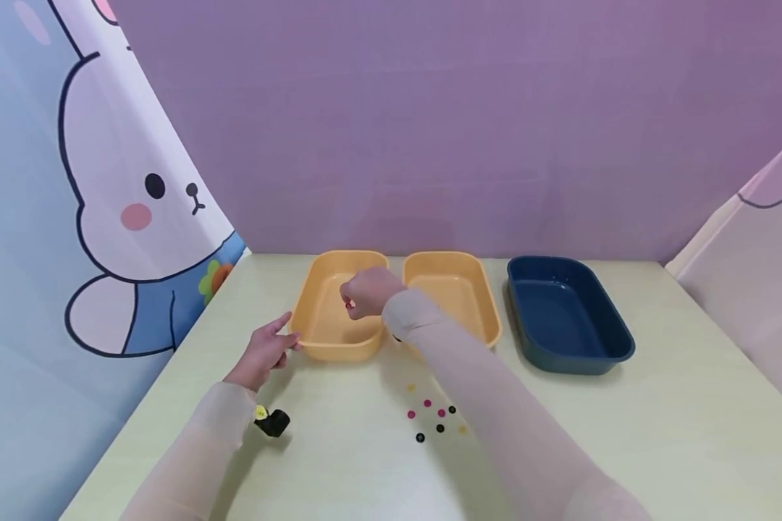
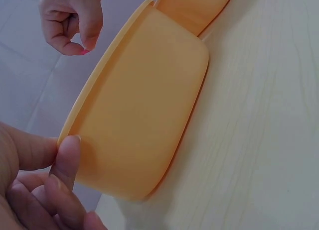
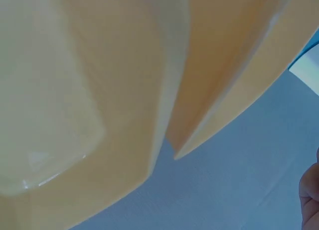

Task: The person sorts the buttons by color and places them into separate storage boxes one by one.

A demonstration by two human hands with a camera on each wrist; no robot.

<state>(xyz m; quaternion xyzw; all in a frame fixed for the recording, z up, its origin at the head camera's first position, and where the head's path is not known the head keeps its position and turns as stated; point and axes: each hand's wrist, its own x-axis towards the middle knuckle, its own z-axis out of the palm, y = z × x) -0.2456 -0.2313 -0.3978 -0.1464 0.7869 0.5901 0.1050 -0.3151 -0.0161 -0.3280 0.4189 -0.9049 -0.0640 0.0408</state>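
Note:
My left hand (image 1: 268, 352) pinches the near left corner of the left orange-yellow bin (image 1: 342, 353) between thumb and fingers, as the left wrist view shows at the bin's rim (image 2: 102, 73). Over this bin, above its rim, my right hand (image 1: 370, 291) holds a small pink disc (image 2: 84, 52) between thumb and fingertip. In the right wrist view only part of the right hand (image 3: 310, 197) shows at the right edge, and the disc is out of sight. Several small pink discs (image 1: 427, 403), black discs (image 1: 420, 438) and yellow discs (image 1: 463, 430) lie loose on the table.
A second orange-yellow bin (image 1: 492, 318) stands just right of the first, partly behind my right sleeve (image 1: 469, 376). Farther right is a dark blue bin (image 1: 567, 365). A purple cloth (image 1: 456, 130) hangs behind the table (image 1: 339, 463). A black wrist camera (image 1: 275, 422) sits by my left sleeve.

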